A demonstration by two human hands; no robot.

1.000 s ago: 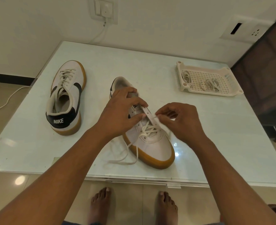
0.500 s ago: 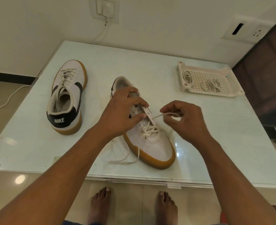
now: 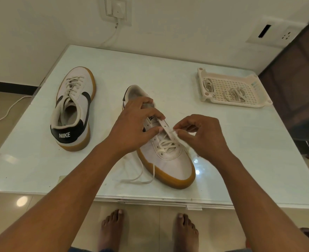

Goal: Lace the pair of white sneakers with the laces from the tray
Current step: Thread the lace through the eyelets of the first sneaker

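The lace (image 3: pixel 165 144), soft and floppy in the sneaker (image 3: pixel 170 160) on the bench (image 3: pixel 241 151), likely handles best by its tip, which fingers of the right hand (image 3: pixel 204 137) pinch while the left hand (image 3: pixel 133 128) grips the upper.

- A pale glass-topped table (image 3: pixel 168 70) fills the centre of the frame.
- A wall switch plate (image 3: pixel 116 10), top centre, trails a white cable (image 3: pixel 112 36).
- A socket panel (image 3: pixel 275 33) sits upper right.
- Bare feet (image 3: pixel 112 231) stand on tiled floor, bottom centre.
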